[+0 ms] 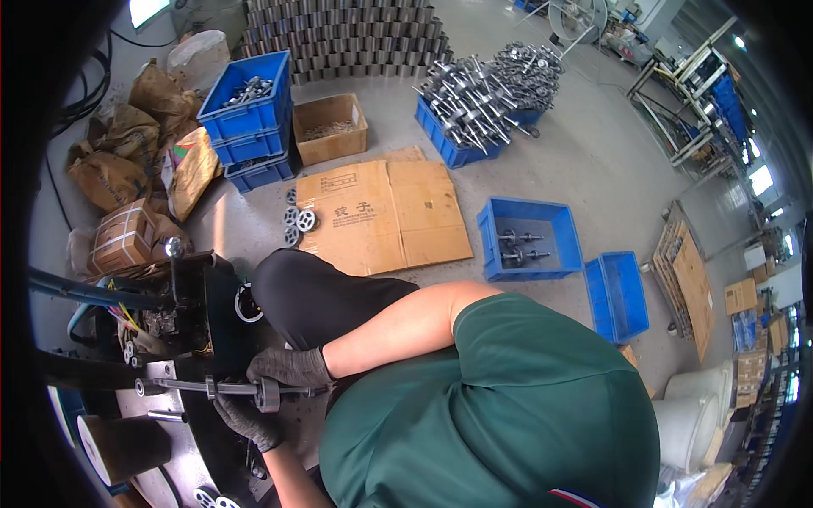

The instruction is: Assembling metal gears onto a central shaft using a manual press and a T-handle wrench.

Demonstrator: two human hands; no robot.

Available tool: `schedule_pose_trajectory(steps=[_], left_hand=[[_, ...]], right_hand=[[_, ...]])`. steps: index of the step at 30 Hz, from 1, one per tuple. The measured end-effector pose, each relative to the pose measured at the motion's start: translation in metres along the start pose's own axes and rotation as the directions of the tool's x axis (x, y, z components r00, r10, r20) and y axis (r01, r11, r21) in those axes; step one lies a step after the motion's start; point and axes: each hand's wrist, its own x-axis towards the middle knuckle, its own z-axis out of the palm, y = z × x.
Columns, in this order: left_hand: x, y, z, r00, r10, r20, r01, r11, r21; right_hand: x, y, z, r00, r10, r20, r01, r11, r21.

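Workshop interior, grey concrete floor, daylit. Landmark: flattened cardboard sheet lying mid-floor. Behind it, a stack of three blue crates, the top one holding metal parts, with an open cardboard box just beside. Farther behind, a wall of stacked grey metal cylinders. Behind and right of the sheet, a blue crate heaped with metal shafts. Right of the sheet, a blue crate holding a few shafts, then an empty-looking blue crate. Left of the sheet, brown paper sacks and a strapped carton. Far right, a wooden pallet, metal racks and bright windows.
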Motion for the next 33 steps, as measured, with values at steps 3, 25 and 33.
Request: schedule_pose_trajectory(steps=[3, 25, 33], left_hand=[[-0.028, -0.041, 0.007, 0.971, -0.224, 0.087, 0.217, 0.973, 0.085], [-0.101, -0.123, 0.009, 0.448, -0.559, 0.697, 0.663, 0.731, 0.161], [-0.093, -0.096, 0.02, 0.433, -0.553, 0.712, 0.695, 0.707, 0.127]], right_hand=[[-0.037, -0.073, -0.018, 0.969, -0.13, -0.212, 0.164, 0.975, 0.15], [-0.493, 0.087, -0.346, 0.08, 0.528, -0.845, 0.796, 0.476, 0.373], [-0.531, 0.074, -0.423, -0.384, 0.477, -0.79, 0.139, 0.876, 0.462]])
